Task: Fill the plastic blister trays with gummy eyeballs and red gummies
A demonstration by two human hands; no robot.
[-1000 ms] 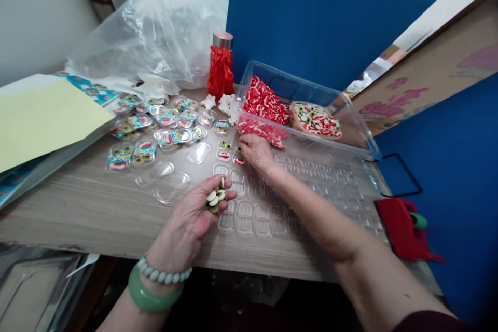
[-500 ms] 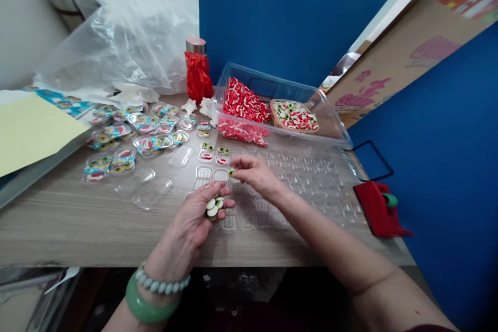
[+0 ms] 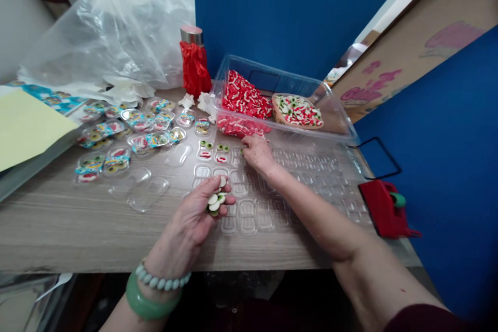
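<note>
My left hand is cupped, fingers closed round a small pile of white-and-green round candies, held just above a clear blister tray of small pockets on the wooden table. My right hand reaches forward, fingertips pinched down at a pocket in the tray's far row; what it pinches is hidden. Next to it, two pockets hold green eye candies and red mouth candies.
A clear bin behind holds red-and-white candies and a tray of mixed candies. Sealed candy packs and empty clear shells lie at left. A red bottle, plastic bag, yellow sheet, red tape dispenser.
My right hand moved from near the left hand, where it pinched a green candy, forward to the tray's far row. The left hand stayed cupped on its candies.
</note>
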